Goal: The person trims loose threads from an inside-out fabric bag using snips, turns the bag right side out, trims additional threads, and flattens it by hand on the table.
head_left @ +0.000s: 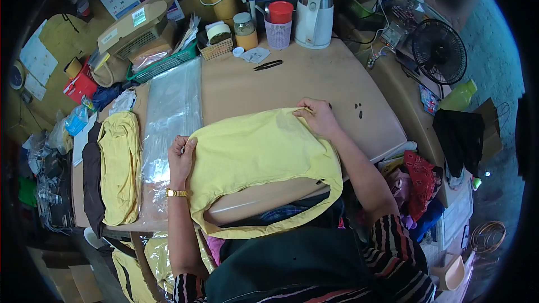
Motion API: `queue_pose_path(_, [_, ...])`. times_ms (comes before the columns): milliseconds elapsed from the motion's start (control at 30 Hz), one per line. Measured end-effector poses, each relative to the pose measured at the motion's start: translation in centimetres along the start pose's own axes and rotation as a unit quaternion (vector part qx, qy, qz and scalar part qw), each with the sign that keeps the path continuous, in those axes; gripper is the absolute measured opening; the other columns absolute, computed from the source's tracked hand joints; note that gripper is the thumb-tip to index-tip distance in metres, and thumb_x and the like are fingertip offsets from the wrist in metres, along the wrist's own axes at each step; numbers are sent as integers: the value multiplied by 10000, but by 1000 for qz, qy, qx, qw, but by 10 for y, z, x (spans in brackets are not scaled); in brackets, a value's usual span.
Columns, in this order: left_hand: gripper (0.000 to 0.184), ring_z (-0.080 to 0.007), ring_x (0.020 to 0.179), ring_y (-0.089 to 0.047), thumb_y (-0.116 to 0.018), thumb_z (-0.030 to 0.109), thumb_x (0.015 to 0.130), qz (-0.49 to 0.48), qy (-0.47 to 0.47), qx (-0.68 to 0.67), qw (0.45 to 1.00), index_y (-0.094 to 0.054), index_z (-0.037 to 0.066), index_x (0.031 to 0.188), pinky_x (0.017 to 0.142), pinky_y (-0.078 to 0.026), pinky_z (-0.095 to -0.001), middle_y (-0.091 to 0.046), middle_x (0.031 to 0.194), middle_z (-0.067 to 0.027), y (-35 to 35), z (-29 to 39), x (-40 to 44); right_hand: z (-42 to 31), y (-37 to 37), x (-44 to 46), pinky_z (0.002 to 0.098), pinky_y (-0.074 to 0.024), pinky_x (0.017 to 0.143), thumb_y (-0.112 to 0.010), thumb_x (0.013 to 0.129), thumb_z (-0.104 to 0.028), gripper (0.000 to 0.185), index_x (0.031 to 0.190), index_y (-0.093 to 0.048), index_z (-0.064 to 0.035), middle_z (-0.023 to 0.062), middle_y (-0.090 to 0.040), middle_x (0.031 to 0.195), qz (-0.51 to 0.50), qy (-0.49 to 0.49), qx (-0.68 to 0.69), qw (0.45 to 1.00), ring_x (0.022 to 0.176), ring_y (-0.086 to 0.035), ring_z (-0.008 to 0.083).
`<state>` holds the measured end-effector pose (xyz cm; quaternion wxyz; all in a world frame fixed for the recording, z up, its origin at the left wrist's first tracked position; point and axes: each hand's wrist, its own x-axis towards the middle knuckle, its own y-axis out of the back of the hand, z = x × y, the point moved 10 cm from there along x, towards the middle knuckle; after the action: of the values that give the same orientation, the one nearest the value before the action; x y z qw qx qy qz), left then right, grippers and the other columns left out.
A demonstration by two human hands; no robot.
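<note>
My left hand (182, 157) and right hand (317, 118) each pinch an edge of the yellow bag (252, 146) on the table (269, 90). Strap (281, 228) loops past the front edge – might snag and drag creases in.

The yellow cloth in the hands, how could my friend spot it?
Find the big brown table. At its near edge, the left hand and right hand hold the yellow cloth. Unlike the folded yellow fabric at the left, it's spread wide, with a big loop toward the person.
</note>
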<state>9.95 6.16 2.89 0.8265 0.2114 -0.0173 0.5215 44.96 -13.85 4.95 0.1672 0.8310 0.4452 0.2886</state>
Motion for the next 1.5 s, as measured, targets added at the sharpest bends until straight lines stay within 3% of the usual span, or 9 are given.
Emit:
queue_pose_path(200, [170,-85,716,-436,-699,131,892,-37,54,2,998,-617,6,811,681,-384,-245,-531,780,18,-2,-5,-6,19,-5,1,310,-481,686,-684,880,-158,207,872,-614,36,59,-674,772,-44,-107,184,976,726,-596,123])
queue_pose_path(433, [163,-43,727,-473,-710,165,896,10,-40,-115,992,-616,38,852,640,-392,-210,-601,847,36,5,16,-4,15,4,0,338,-474,637,-638,910,-175,185,888,-631,9,86,-659,733,-25,-78,67,994,695,-615,173])
queue_pose_path(567, [124,-56,824,-545,-696,150,906,39,-92,-68,993,-622,53,927,748,-456,-218,-632,907,16,53,92,34,-93,75,39,340,-491,651,-579,898,-31,87,940,-655,-27,112,-656,802,128,208,-145,959,718,-624,227])
queue_pose_path(633, [89,-116,910,-596,-676,82,905,131,-228,-10,965,-631,29,960,832,-475,-249,-665,1001,-52,94,169,47,-174,124,45,429,-438,909,-548,858,-16,173,968,-675,-57,166,-665,838,220,281,-171,918,826,-640,325])
queue_pose_path(800, [160,-224,1148,-595,-647,21,901,249,-412,75,873,-659,-19,1055,988,-474,-367,-661,1152,-146,118,314,-18,-280,193,9,415,-415,969,-522,835,57,312,1054,-692,-85,115,-696,1049,339,441,-215,803,1009,-652,258])
queue_pose_path(1067, [253,-358,1117,-604,-640,-73,738,24,-274,259,926,-622,57,955,979,-455,-454,-679,1042,-117,27,142,-104,-113,63,-93,435,-429,940,-636,813,-46,190,995,-678,-83,79,-675,1133,-6,288,-266,920,1127,-603,273])
queue_pose_path(1133, [264,-347,1071,-619,-655,-61,731,-34,-248,220,943,-625,65,961,953,-462,-447,-676,1026,-112,11,124,-118,-63,48,-106,398,-424,934,-722,752,-102,244,991,-673,-103,65,-667,1064,-77,93,-81,989,1066,-597,274])
queue_pose_path(1233, [307,-322,893,-613,-723,-15,707,-4,-213,167,963,-641,76,989,860,-464,-433,-644,912,-95,10,113,-121,-75,75,-101,376,-427,913,-767,715,-119,281,975,-665,-95,59,-648,953,135,62,-111,983,969,-587,278])
queue_pose_path(1500, [273,-274,887,-556,-736,27,737,35,-300,290,908,-638,55,990,800,-441,-409,-586,829,-80,-2,119,-105,-62,42,-84,353,-455,848,-685,781,29,196,959,-642,-40,83,-633,868,81,164,-87,979,885,-597,252])
